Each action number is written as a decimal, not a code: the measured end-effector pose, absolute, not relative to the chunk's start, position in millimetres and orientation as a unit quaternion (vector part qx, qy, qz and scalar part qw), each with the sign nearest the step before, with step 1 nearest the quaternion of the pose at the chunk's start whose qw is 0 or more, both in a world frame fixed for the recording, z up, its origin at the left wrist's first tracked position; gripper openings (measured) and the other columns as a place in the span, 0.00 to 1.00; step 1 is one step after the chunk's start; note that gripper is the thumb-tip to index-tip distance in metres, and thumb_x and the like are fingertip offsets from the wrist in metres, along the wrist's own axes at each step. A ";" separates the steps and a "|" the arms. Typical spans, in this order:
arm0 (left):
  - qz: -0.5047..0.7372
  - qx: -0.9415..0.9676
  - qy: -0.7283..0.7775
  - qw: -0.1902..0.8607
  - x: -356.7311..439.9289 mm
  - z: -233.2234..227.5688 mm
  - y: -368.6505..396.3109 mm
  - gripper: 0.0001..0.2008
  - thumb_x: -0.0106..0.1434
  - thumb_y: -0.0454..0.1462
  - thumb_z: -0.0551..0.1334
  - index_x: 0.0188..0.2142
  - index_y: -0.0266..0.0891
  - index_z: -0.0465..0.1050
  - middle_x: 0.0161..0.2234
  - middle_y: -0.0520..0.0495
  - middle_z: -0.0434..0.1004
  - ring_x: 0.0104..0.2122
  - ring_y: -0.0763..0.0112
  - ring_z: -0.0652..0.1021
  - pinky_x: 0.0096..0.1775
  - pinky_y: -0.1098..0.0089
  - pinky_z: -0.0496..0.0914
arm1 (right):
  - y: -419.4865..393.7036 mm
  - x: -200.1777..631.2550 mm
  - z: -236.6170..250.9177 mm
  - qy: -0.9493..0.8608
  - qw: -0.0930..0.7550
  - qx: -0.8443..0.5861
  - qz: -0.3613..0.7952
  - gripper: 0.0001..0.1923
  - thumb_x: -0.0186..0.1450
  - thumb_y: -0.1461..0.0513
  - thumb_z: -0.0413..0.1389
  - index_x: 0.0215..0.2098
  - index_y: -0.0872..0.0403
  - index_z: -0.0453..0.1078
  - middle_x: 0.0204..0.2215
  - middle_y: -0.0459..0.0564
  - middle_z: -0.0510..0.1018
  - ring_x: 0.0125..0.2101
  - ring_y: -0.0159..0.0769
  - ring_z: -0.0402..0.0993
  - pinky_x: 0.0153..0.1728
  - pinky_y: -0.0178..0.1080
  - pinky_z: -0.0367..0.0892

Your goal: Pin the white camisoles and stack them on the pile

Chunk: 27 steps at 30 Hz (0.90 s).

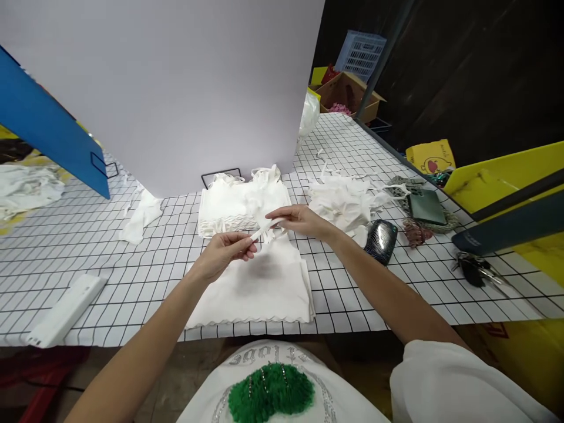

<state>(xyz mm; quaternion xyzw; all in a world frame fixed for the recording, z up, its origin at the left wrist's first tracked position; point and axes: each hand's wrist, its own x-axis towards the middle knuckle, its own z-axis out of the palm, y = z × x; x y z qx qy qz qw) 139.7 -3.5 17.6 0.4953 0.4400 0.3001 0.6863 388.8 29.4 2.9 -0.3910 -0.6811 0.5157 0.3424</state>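
Note:
My left hand (227,249) pinches one end of a narrow white fabric strap (263,230). My right hand (299,220) has its fingers closed on the other end, so the strap runs taut between them. Below it, a white strappy top (259,294) with a wavy hem lies flat on the table, near the front edge. Just behind is a neat stack of folded white tops (227,208), their straps gathered at the far side. To the right of my right hand lies a loose heap of white garments (339,200).
A grid-patterned cloth covers the table (154,276). A tall white panel (189,88) stands behind the stack. At right are a shiny black pouch (381,241), a green case (426,206) and keys (478,270). A white power strip (66,308) lies front left, beyond it a white garment (141,217).

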 end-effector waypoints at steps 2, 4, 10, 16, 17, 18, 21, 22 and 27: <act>0.299 0.501 0.435 0.686 142.9 20.8 -7.8 0.19 0.51 0.47 0.77 0.33 0.34 0.82 0.31 0.43 0.83 0.30 0.69 0.80 0.36 0.68 0.76 | 19.4 384.2 9.1 -0.682 0.292 -0.327 0.586 0.27 0.61 0.61 0.63 0.59 0.53 0.71 0.45 0.52 0.81 0.45 0.38 0.78 0.45 0.40 0.73; 0.293 0.506 0.432 0.687 146.4 22.6 -11.2 0.18 0.51 0.47 0.77 0.32 0.34 0.82 0.30 0.43 0.83 0.29 0.67 0.81 0.37 0.66 0.77 | 10.3 375.4 11.1 -0.685 0.272 -0.299 0.606 0.29 0.61 0.58 0.65 0.60 0.53 0.70 0.42 0.51 0.81 0.43 0.37 0.78 0.44 0.41 0.73; 0.268 0.502 0.415 0.710 147.6 16.5 -16.5 0.20 0.52 0.47 0.76 0.37 0.33 0.82 0.33 0.42 0.84 0.32 0.66 0.83 0.39 0.66 0.79 | -5.5 359.8 -2.9 -0.693 0.328 -0.337 0.546 0.13 0.63 0.53 0.64 0.32 0.56 0.75 0.37 0.51 0.80 0.37 0.36 0.76 0.38 0.38 0.71; 0.297 0.499 0.453 0.676 148.2 10.9 -17.7 0.18 0.50 0.47 0.77 0.30 0.34 0.81 0.26 0.44 0.82 0.25 0.71 0.80 0.30 0.71 0.76 | -16.2 362.3 -6.5 -0.594 0.353 -0.345 0.636 0.16 0.58 0.54 0.68 0.38 0.56 0.74 0.34 0.49 0.79 0.34 0.35 0.79 0.37 0.40 0.76; 0.295 0.503 0.445 0.679 148.7 10.9 -18.4 0.18 0.50 0.47 0.77 0.31 0.34 0.81 0.27 0.44 0.83 0.26 0.70 0.80 0.32 0.70 0.77 | -17.8 361.2 -6.0 -0.598 0.361 -0.348 0.625 0.17 0.58 0.55 0.68 0.40 0.55 0.75 0.36 0.50 0.80 0.35 0.35 0.79 0.37 0.39 0.76; 0.291 0.505 0.439 0.684 149.3 10.9 -19.3 0.18 0.51 0.46 0.77 0.32 0.34 0.82 0.28 0.44 0.83 0.27 0.69 0.81 0.34 0.69 0.77 | -19.2 359.8 -5.9 -0.606 0.372 -0.354 0.608 0.16 0.58 0.56 0.68 0.41 0.55 0.76 0.37 0.50 0.80 0.36 0.35 0.78 0.36 0.38 0.76; 0.289 0.497 0.445 0.687 151.5 10.4 -21.7 0.17 0.51 0.46 0.76 0.33 0.34 0.82 0.29 0.44 0.83 0.28 0.68 0.82 0.35 0.67 0.78 | -23.3 355.0 -8.2 -0.628 0.396 -0.377 0.554 0.10 0.61 0.57 0.64 0.36 0.55 0.78 0.32 0.49 0.80 0.31 0.33 0.77 0.33 0.37 0.74; 0.294 0.493 0.453 0.682 152.3 10.2 -22.0 0.17 0.51 0.46 0.77 0.32 0.35 0.81 0.28 0.44 0.83 0.27 0.68 0.81 0.33 0.68 0.77 | -24.4 353.9 -9.5 -0.634 0.399 -0.385 0.539 0.09 0.62 0.57 0.63 0.35 0.55 0.79 0.30 0.48 0.80 0.30 0.33 0.76 0.31 0.37 0.74; 0.308 0.513 0.453 0.661 155.2 8.6 -20.1 0.16 0.52 0.46 0.75 0.31 0.36 0.81 0.27 0.46 0.81 0.28 0.68 0.80 0.34 0.66 0.75 | -17.9 364.8 -5.2 -0.672 0.390 -0.406 0.482 0.07 0.62 0.59 0.63 0.32 0.55 0.78 0.28 0.48 0.80 0.30 0.32 0.75 0.30 0.35 0.71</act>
